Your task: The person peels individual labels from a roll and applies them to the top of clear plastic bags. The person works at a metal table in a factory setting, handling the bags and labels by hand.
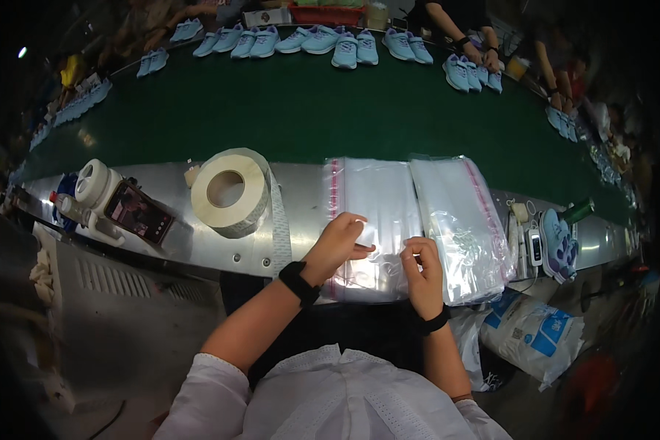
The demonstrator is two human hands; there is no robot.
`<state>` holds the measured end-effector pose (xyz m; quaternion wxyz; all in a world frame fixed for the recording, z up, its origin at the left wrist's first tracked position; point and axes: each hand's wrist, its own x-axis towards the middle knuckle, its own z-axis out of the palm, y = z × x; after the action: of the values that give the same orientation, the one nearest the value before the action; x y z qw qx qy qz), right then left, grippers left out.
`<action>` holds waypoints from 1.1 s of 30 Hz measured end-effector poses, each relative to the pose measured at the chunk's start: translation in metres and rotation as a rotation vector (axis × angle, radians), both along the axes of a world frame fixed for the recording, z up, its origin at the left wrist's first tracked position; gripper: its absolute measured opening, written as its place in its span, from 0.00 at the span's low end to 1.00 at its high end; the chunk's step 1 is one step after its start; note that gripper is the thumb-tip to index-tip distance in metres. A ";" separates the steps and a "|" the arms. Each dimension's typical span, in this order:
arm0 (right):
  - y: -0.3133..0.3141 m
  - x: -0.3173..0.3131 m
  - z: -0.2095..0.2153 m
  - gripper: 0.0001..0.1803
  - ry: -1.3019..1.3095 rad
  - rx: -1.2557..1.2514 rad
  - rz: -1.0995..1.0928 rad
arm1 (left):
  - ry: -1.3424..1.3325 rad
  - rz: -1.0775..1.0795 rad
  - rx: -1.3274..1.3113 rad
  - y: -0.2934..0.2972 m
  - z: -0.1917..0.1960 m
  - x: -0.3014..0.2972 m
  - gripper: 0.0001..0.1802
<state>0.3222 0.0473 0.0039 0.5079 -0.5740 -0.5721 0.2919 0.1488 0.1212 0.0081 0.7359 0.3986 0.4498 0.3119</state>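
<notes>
A stack of clear plastic zip bags (370,198) with a red strip along one edge lies on the steel ledge (161,242) in front of me. My left hand (339,240) rests on the stack, fingers curled and pinching a small white label. My right hand (422,270) pinches the top bag's near edge, fingers closed on the plastic. A second pile of clear bags (462,227) lies just to the right. A large roll of white labels (229,191) stands to the left of my left hand.
A phone (138,213) leans on a white holder (95,187) at the left. Small gadgets and a light blue shoe (557,246) sit at the right. Many light blue shoes (323,40) line the green conveyor belt (308,110), with other people beyond. White sacks (535,334) lie below right.
</notes>
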 end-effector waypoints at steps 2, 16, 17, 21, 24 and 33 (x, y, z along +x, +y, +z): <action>0.003 0.000 0.011 0.03 -0.033 0.050 0.049 | 0.040 -0.118 -0.033 0.011 0.013 0.025 0.17; -0.028 -0.031 0.005 0.15 -0.709 0.111 0.251 | -0.365 0.087 -0.253 -0.055 0.035 -0.066 0.27; -0.023 -0.034 -0.005 0.09 -0.653 0.134 0.249 | -0.352 0.180 -0.197 -0.066 0.037 -0.083 0.24; -0.004 -0.022 0.002 0.03 -0.324 -0.038 0.044 | -0.097 0.601 -0.016 -0.108 0.015 -0.143 0.16; 0.007 0.034 0.010 0.05 0.374 -0.206 -0.091 | 0.152 0.878 -0.021 -0.129 -0.021 -0.175 0.18; -0.058 0.202 -0.037 0.06 -0.667 -0.419 -0.763 | 0.840 0.201 0.504 -0.114 -0.100 -0.178 0.13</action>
<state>0.5244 -0.0110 -0.0335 0.2435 -0.8912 -0.3828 -0.0032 -0.0293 0.0075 -0.0916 0.3381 0.6099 0.6542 0.2928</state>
